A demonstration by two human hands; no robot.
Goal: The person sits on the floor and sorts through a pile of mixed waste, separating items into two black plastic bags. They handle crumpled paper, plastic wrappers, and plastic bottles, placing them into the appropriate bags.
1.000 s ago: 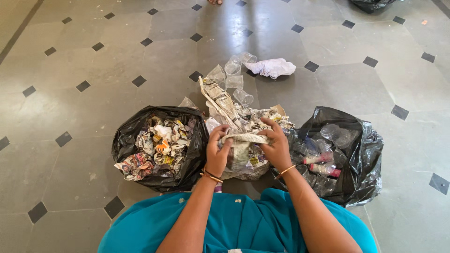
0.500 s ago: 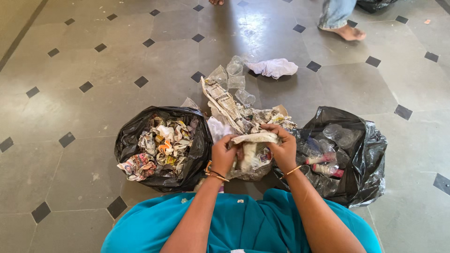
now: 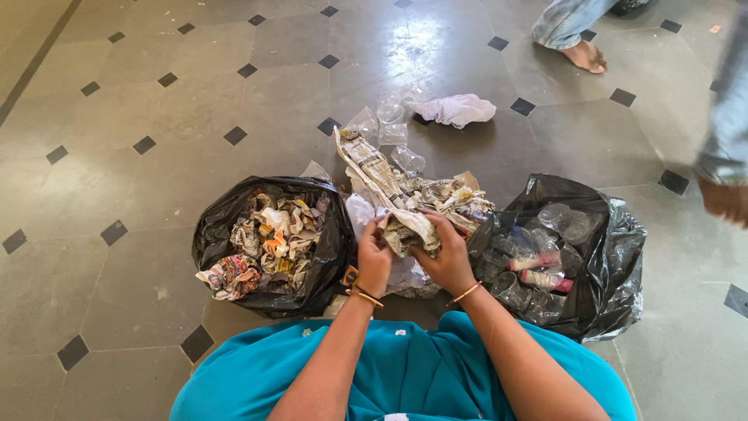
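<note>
Both my hands hold one crumpled wad of newspaper (image 3: 407, 228) above a heap of newspaper scraps (image 3: 389, 183) on the floor. My left hand (image 3: 374, 256) grips its left side, my right hand (image 3: 446, 253) presses in from the right. To the left stands a black bag (image 3: 214, 234) filled with crumpled paper. To the right stands another black bag (image 3: 608, 265) holding clear plastic cups and bottles.
Several clear plastic cups (image 3: 389, 125) and a white crumpled cloth (image 3: 460, 107) lie on the tiled floor beyond the heap. Another person's bare foot (image 3: 580, 53) is at the top right, and a second leg (image 3: 725, 140) enters at the right edge.
My hands have squeezed the newspaper sheet into a tighter wad and drawn closer together. The other person's foot has stepped on, and a second leg has come in at the right edge.
</note>
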